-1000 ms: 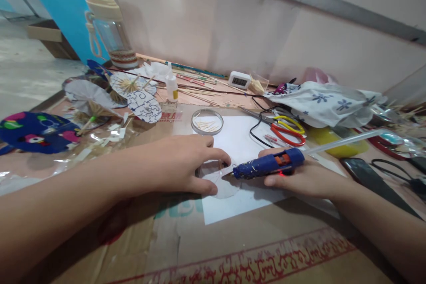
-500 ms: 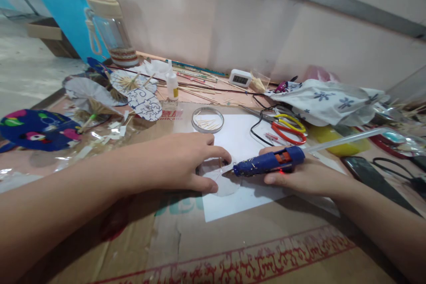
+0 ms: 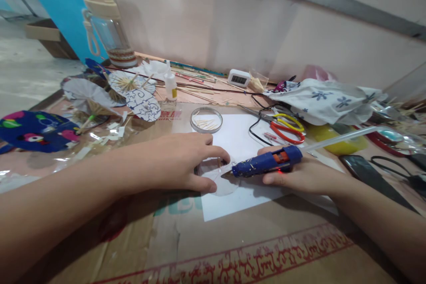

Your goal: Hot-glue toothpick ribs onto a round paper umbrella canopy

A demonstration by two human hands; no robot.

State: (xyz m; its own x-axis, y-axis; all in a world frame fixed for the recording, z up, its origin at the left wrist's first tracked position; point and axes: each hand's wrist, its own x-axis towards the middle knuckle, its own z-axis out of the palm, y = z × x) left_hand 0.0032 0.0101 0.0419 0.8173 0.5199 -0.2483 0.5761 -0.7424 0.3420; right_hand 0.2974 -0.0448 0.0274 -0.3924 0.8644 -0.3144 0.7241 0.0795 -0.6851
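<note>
My right hand (image 3: pixel 299 175) is closed around a dark blue hot glue gun (image 3: pixel 256 163). A red light glows on its side and a clear glue stick (image 3: pixel 342 137) sticks out of the back. The nozzle points left, down at a thin round piece of white paper (image 3: pixel 228 187); whether it touches cannot be made out. My left hand (image 3: pixel 188 159) holds the round paper at its left side, thumb and forefinger curled around it. Something small and thin by the fingertips is partly hidden. Beneath lies a white paper sheet (image 3: pixel 213 211) on cardboard (image 3: pixel 173 239).
A round dish (image 3: pixel 206 129) of small wooden sticks stands beyond my left hand. Scissors (image 3: pixel 288 131) and a black cord lie behind the glue gun. Small paper umbrellas (image 3: pixel 143 104) and a glue bottle (image 3: pixel 171 85) are at the left; a phone (image 3: pixel 376 182) is at the right.
The view has shifted very slightly. Both hands, the glue gun and the round paper keep nearly the same places relative to each other.
</note>
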